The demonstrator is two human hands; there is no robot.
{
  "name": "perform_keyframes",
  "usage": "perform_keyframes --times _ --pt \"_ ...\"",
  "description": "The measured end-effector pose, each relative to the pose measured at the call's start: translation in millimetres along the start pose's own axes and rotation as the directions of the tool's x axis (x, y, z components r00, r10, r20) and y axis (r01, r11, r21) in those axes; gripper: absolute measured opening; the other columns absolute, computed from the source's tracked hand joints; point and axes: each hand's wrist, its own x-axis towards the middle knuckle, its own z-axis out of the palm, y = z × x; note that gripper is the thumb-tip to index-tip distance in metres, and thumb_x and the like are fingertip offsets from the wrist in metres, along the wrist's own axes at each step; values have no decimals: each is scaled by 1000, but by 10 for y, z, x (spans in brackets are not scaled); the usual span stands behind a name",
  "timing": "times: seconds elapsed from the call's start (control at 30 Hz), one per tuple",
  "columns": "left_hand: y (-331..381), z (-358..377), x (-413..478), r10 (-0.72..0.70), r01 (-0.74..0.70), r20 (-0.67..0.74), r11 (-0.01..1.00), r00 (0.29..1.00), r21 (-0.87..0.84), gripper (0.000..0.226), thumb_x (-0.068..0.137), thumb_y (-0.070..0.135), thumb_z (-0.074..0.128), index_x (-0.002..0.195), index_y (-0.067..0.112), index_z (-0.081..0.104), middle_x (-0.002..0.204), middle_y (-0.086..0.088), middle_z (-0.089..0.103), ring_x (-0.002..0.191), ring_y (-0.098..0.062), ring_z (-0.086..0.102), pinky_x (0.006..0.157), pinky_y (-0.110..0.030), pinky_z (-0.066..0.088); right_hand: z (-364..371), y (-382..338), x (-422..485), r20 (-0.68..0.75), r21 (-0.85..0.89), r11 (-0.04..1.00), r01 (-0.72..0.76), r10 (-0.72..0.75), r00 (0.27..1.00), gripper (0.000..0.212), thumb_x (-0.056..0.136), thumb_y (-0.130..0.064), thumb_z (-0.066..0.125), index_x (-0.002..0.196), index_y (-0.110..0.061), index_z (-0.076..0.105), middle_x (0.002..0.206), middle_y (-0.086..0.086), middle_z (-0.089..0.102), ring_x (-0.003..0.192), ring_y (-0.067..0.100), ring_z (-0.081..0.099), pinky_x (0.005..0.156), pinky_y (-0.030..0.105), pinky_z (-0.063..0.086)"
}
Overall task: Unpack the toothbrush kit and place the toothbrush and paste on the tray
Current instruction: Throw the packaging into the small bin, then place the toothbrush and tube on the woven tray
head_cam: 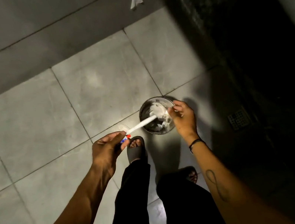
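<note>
My left hand (107, 147) grips a white toothbrush (141, 125) and a small toothpaste tube (126, 139) with a red cap. The brush points right, and its far end reaches over a small round waste bin (141, 117) on the floor. My right hand (183, 117) hovers over the bin's right rim, its fingertips pinched on a thin pale piece of wrapper (170, 109). White scraps of packaging (157, 110) lie inside the bin. No tray is in view.
I stand on grey floor tiles, with my feet in dark slippers (136, 149) just below the bin. A dark stone counter front (247, 36) rises on the right, and a floor drain (239, 118) sits at its base. A white paper scrap (136, 0) lies far ahead.
</note>
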Motion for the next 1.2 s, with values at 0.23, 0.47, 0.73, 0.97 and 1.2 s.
perform_keyframes --times 0.23,0.47,0.73,0.97,1.2 --pt "698 680 -1244 107 -230 318 896 942 380 7 82 -4 80 80 2 83 74 -23 76 81 -38 70 89 -52 59 -1048 -1234 -1212 461 -310 859 408 -240 854 25 96 -21 74 120 -20 80 122 3 80 116 21 73 103 40 58" --pt "1348 1523 -2210 196 -432 532 825 824 365 30 81 -11 77 111 -15 71 93 -23 71 78 -30 73 81 -38 66 -2141 -1910 -1869 205 -347 866 360 -305 930 15 85 -7 68 81 -17 78 71 -1 71 70 19 65 68 37 57" --pt "1297 2297 -2822 44 -171 641 976 766 138 24 88 -17 61 110 -10 70 87 -18 81 83 -27 80 82 -28 65 -3234 -1754 -2213 -161 49 971 233 -222 962 14 97 0 62 104 -1 75 76 8 74 55 -2 57 65 25 45" --pt "751 2941 -3247 -67 -153 703 957 708 246 26 84 -20 56 96 -7 74 84 -21 80 76 -29 80 74 -25 65 -3979 -1151 -2594 -450 360 919 163 18 893 23 108 -18 57 106 -4 75 74 2 69 54 2 52 51 14 40" --pt "257 3301 -3440 -82 -173 666 936 741 307 11 83 -5 74 92 -3 80 85 -15 82 77 -26 77 70 -28 64 -4322 -501 -2569 -468 423 906 -14 231 853 18 102 -5 63 110 4 76 84 1 76 80 -1 71 82 12 58"
